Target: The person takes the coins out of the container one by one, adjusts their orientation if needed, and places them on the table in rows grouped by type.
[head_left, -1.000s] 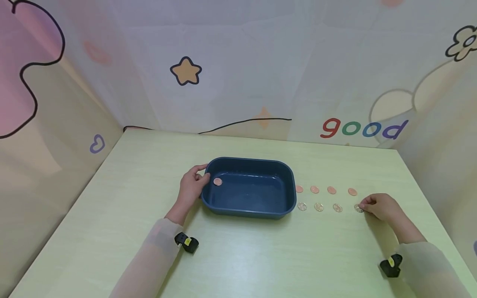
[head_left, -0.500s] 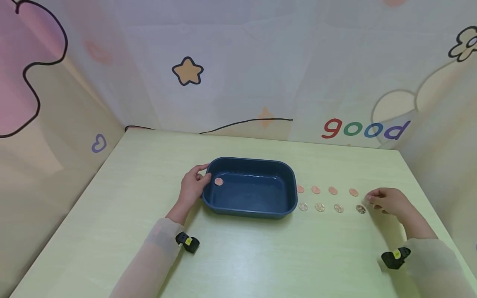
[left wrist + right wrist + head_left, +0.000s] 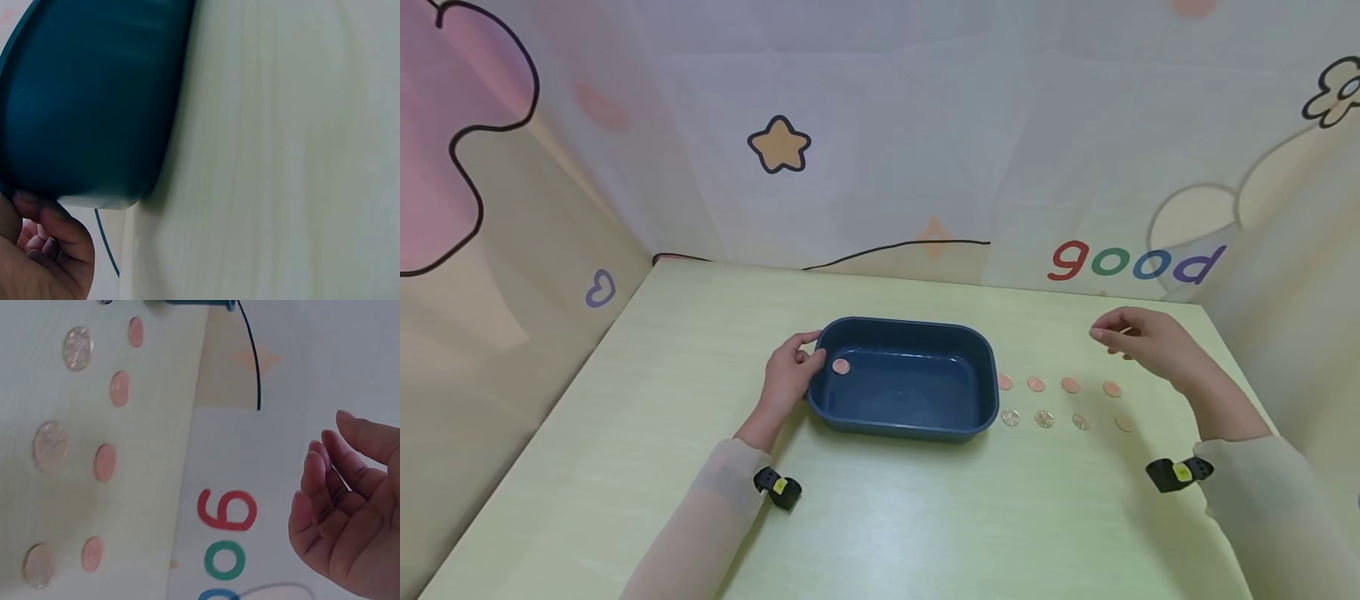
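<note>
My left hand (image 3: 787, 377) grips the left end of a dark blue plastic tub (image 3: 910, 435), thumb at the rim; the left wrist view shows the fingers against the tub's wall (image 3: 94, 112). One copper-coloured coin (image 3: 841, 367) lies inside, near that end. Right of the tub, several copper-coloured coins (image 3: 1070, 385) form a back row and several pale metallic coins (image 3: 1044, 419) a front row. My right hand (image 3: 1150, 343) is raised over the table behind the right end of these rows. Its fingers are loosely bent with nothing between them, as the right wrist view of the hand (image 3: 353, 506) shows.
The pale green table (image 3: 880, 517) ends at the back against a printed cloth (image 3: 880, 150) with a star and the word "good". Cloth also hangs along both sides. Each wrist wears a small black camera (image 3: 1176, 473).
My right hand has let go of the rightmost front-row coin, then risen and moved back and left. That coin stays on the table. The left hand and tub have kept their place.
</note>
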Demonstrator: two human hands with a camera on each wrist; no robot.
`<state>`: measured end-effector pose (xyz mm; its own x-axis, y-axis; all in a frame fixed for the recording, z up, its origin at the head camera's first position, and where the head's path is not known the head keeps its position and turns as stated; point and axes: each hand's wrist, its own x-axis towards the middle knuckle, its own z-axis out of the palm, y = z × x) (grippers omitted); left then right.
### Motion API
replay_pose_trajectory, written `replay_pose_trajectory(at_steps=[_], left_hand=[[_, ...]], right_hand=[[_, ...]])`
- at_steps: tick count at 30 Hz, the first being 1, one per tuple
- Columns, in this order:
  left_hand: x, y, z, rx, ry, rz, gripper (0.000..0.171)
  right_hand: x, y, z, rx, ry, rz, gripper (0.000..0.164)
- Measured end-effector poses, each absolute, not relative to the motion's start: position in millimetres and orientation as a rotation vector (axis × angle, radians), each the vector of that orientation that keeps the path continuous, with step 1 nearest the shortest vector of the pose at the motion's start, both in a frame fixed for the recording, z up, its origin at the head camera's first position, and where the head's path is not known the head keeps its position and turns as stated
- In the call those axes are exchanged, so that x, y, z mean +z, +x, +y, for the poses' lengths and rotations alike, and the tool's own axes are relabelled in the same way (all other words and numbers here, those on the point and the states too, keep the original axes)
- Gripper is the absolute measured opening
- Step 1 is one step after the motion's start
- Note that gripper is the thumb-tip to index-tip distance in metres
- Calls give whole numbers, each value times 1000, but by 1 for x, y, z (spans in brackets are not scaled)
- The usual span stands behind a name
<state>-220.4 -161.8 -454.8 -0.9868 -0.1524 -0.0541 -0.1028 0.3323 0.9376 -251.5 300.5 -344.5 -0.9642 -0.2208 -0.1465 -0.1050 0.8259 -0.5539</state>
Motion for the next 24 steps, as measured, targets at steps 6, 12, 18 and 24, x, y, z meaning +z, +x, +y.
replay_pose_trajectory(at_steps=[6, 12, 18, 24], left_hand=[[-454, -220, -161, -1767, 239, -2525, 41], [-454, -221, -161, -1764, 254, -2538, 42], [-454, -221, -162, -1767, 265, -2543, 42], [-455, -221, -163, -1769, 255, -2536, 42]], right_hand=[[-322, -261, 257, -826, -435, 2782, 30], [-312, -272, 218, -772, -562, 2730, 28], [-309, -282, 176, -721, -690, 2634, 23], [-317, -297, 139, -646, -798, 2519, 21]])
